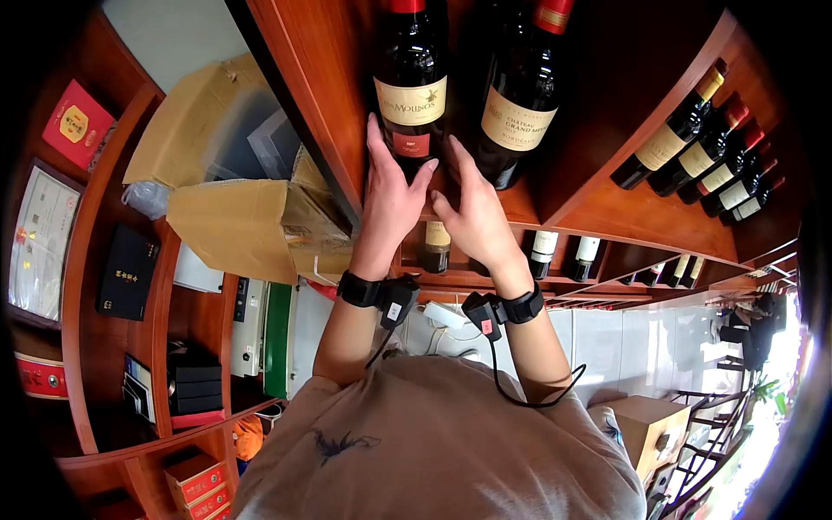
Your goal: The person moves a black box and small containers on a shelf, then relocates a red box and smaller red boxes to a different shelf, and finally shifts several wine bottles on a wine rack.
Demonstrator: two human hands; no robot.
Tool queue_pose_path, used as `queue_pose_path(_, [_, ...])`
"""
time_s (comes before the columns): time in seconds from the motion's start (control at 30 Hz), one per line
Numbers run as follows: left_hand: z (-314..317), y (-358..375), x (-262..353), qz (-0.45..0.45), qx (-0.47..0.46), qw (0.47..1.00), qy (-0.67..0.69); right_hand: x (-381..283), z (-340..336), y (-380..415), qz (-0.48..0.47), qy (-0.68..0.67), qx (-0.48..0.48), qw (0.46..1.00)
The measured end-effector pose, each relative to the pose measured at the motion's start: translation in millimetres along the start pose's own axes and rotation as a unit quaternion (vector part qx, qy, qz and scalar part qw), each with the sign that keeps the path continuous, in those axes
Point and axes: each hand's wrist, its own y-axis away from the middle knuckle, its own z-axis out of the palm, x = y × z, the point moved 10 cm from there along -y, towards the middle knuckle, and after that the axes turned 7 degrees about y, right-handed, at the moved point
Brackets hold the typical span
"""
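Note:
A dark wine bottle (411,101) with a cream label, a windmill picture and a small red label below stands upright at the front of a wooden shelf. Along its left side lie the fingers of my left hand (393,201), with the thumb across the front of its base, closed around the lower part. At the lower right of the same bottle is my right hand (478,212), its fingers stretched out and thumb apart, fingertips right by the glass. Another wine bottle (518,117), with a cream Bordeaux label, stands just right of my right fingertips.
More wine bottles (666,152) lean in a row in the right compartment. Others, including a white-labelled bottle (543,249), stand on the lower shelf. At left are an open cardboard box (230,212) and shelves with a black box (128,271). A wooden upright (308,95) borders the bottles.

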Motion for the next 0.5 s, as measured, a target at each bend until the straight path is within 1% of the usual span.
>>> queue_pose_path(0.07, [-0.4, 1.9, -0.9, -0.001, 0.01, 1.0, 0.014, 1.0, 1.9, -1.5, 0.001, -0.014, -0.003, 1.0])
queue_pose_path(0.17, [-1.4, 2.8, 2.1, -0.007, 0.012, 1.0, 0.014, -1.3, 0.4, -0.6, 0.02, 0.011, 0.001, 1.0])
queue_pose_path(0.27, [-1.3, 3.0, 3.1, 0.009, 0.012, 1.0, -0.01, -8.5, -8.1, 6.8, -0.016, -0.001, 0.035, 0.999])
queue_pose_path(0.37, [0.3, 2.3, -1.8, 0.032, 0.021, 0.999, -0.024, -3.4, -38.6, 30.7, 0.047, -0.047, 0.1, 0.993])
queue_pose_path(0.43, [0.4, 4.1, 6.8, 0.037, 0.033, 0.998, -0.044, -12.7, -68.6, 43.1, 0.031, -0.01, 0.189, 0.981])
queue_pose_path(0.5, [0.2, 3.4, 8.5, 0.028, 0.033, 0.997, -0.07, -20.2, -86.5, 51.8, -0.047, 0.039, 0.296, 0.953])
